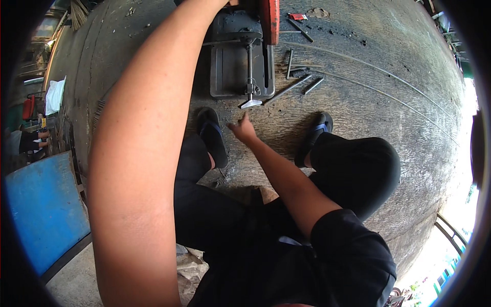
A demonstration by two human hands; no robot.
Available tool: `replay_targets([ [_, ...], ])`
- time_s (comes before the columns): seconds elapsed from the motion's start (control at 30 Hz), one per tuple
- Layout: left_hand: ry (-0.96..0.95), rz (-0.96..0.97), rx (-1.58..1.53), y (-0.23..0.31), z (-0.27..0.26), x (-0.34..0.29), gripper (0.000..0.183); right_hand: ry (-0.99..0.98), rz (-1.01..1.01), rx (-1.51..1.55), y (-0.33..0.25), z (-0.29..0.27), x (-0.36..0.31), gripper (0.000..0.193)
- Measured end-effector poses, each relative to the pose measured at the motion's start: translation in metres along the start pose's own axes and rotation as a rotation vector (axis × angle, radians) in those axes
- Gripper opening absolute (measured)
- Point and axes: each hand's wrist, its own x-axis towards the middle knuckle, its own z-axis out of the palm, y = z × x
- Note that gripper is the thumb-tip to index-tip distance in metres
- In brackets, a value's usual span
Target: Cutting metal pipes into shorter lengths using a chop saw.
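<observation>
On the floor in front of me stands a cut-off saw with a dark metal base [217, 71] and a red guard [271, 23]. A screw clamp [250, 61] runs along the base toward me and ends in a pale metal crank handle [251, 104]. My left arm stretches up over the left side to the machine's far end. Only a sliver of my left hand [233, 2] shows at the top edge, so its fingers and any grip are hidden. Just short of the crank handle is my right hand [243, 130], fingers apart, holding nothing and not touching the handle.
Several short metal rods, among them a thicker rod [313, 86], lie right of the saw. A red packet [298, 17] is farther off. Long thin wires [378, 71] curve rightward. My sandalled feet flank my right hand. A blue panel [47, 210] stands left, with another person [33, 140] beyond.
</observation>
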Motion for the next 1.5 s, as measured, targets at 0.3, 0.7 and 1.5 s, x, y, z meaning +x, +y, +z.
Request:
replay_targets([
  [0.3,0.047,-0.012,0.005,-0.003,-0.006,-0.005,0.036,-0.235,0.360,1.833,0.011,-0.051,0.049,0.045],
  [0.7,0.056,-0.002,0.013,-0.012,0.000,-0.003,0.039,0.132,0.476,1.463,0.001,-0.072,0.054,0.024],
  [1.5,0.200,-1.081,-0.632,-0.282,0.234,-0.071,0.013,0.215,-0.336,0.659,-0.111,-0.051,0.059,0.022],
])
